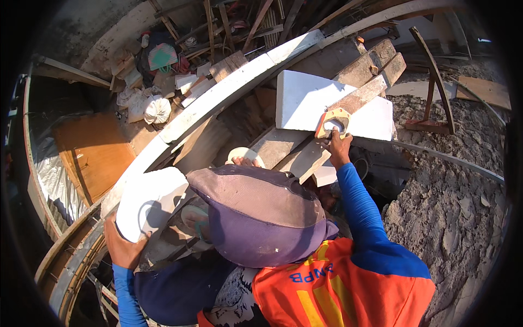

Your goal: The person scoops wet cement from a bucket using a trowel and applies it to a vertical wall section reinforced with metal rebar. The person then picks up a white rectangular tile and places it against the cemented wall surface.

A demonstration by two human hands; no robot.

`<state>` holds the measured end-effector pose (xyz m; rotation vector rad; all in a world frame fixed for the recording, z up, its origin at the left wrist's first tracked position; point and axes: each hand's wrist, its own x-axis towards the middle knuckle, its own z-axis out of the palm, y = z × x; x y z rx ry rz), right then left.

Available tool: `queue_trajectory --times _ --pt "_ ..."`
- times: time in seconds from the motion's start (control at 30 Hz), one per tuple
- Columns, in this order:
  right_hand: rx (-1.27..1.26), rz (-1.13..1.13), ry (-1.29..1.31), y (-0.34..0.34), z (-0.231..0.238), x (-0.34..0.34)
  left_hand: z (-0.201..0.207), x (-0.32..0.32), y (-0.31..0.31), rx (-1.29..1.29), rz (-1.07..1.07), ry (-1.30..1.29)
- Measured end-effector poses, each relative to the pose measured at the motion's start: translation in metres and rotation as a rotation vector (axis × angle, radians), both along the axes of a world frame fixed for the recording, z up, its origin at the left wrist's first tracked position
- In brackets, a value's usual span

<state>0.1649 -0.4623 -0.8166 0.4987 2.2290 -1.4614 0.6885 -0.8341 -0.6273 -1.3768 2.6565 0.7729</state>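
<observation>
My right hand (339,148) is closed round the yellow and red handle of a handsaw (357,99). The saw's rusty, toothed blade lies across a large white block (298,101), pointing up to the right. That block rests slantwise on wooden planks (305,158). To the lower left, my left hand (126,245) grips a smaller white block (147,199) by its lower edge, thumb on the face and the other fingers mostly hidden. A dark cap (261,212) covers the middle of the view and hides what lies beneath.
A long, curved pale beam (218,98) runs diagonally past both blocks. Bare toes in a sandal (245,157) show beside the planks. Rough grey mortar (447,218) spreads at right, near a wooden frame (433,82). A brown board (95,152) and a white sack (157,110) lie left.
</observation>
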Motion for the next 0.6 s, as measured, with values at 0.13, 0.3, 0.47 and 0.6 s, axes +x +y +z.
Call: queue_trajectory --times 0.13,0.3,0.47,0.6 --pt "-0.261 -0.046 0.001 -0.005 0.014 -0.019 -0.004 0.037 0.012 0.028 0.119 0.014" --pt "-0.153 0.027 -0.033 -0.018 0.014 -0.039 -0.018 0.083 0.024 -0.023 0.2 -0.109" --pt "-0.123 0.146 -0.039 -0.035 -0.014 -0.038 -0.02 0.113 0.046 -0.106 0.461 0.085" --pt "0.179 0.387 0.097 -0.072 -0.008 -0.033 -0.012 0.129 0.059 -0.292 0.402 0.158"
